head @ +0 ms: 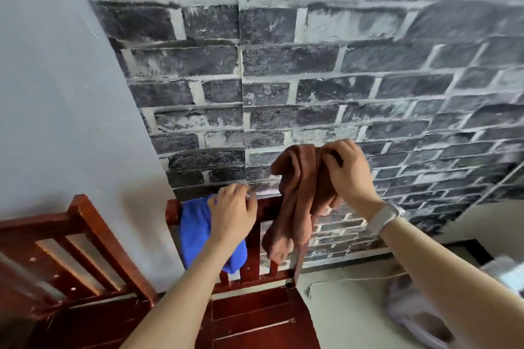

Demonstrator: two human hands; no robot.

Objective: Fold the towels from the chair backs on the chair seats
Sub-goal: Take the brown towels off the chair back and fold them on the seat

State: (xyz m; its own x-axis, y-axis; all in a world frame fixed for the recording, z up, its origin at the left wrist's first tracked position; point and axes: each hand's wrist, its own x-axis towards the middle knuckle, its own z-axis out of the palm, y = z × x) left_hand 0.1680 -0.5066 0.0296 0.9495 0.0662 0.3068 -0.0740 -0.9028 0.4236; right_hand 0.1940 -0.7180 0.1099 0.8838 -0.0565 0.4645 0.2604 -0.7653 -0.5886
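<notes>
A brown towel (297,201) hangs bunched above the right end of a red wooden chair's back rail (268,207). My right hand (347,170) grips its top and holds it lifted off the rail. A blue towel (195,231) drapes over the left end of the same rail. My left hand (232,211) lies over the rail, fingers curled on the blue towel's upper edge. The chair seat (255,317) shows below, between my forearms.
A second red wooden chair (76,249) stands at the left, close beside the first. A dark brick-pattern wall (312,79) is right behind the chairs. Pale floor with a cord and blurred light objects (419,317) lies at the lower right.
</notes>
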